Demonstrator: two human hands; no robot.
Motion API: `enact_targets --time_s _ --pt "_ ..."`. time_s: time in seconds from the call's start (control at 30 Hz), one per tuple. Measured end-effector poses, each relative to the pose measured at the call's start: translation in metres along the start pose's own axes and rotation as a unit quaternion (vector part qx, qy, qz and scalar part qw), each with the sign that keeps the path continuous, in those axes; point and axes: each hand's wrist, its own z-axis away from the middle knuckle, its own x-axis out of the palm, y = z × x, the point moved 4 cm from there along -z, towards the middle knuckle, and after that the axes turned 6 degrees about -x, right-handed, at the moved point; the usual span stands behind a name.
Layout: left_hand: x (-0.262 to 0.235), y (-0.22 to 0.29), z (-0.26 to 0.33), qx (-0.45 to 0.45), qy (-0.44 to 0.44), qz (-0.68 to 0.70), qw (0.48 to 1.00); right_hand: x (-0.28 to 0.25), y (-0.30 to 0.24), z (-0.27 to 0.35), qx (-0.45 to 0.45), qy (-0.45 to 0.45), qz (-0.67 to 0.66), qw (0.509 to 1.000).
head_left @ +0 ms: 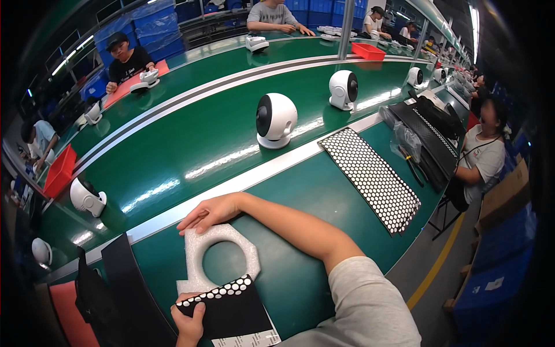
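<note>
My left hand [189, 324] is closed on a black sheet [234, 312], the thumb on top near its left edge. Along the sheet's upper edge runs a row of white round dots, and a white printed backing shows below. Just beyond it, a white foam block [250, 254] with a large round hole lies on the green bench, its lower part overlapped by the sheet. My right hand [214, 213] reaches across from the right and rests at the block's far edge, fingers extended and slightly bent, holding nothing I can see.
A long dotted sheet [370, 179] lies to the right, near pliers [411, 165] and black material [425, 136]. Dark strips [136, 289] lie at left. White camera-like devices [283, 118] stand on the green conveyor [219, 133] ahead. Other people sit along the line.
</note>
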Motion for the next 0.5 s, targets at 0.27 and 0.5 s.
enact_targets --time_s 0.27,0.5 --pt "0.001 -0.003 0.0 0.005 -0.012 0.012 1.0 -0.045 -0.001 0.014 -0.013 0.226 -0.028 0.974" --pt "0.0 -0.006 -0.001 -0.002 -0.019 0.001 1.0 -0.033 -0.006 0.01 0.0 0.205 0.092 0.974"
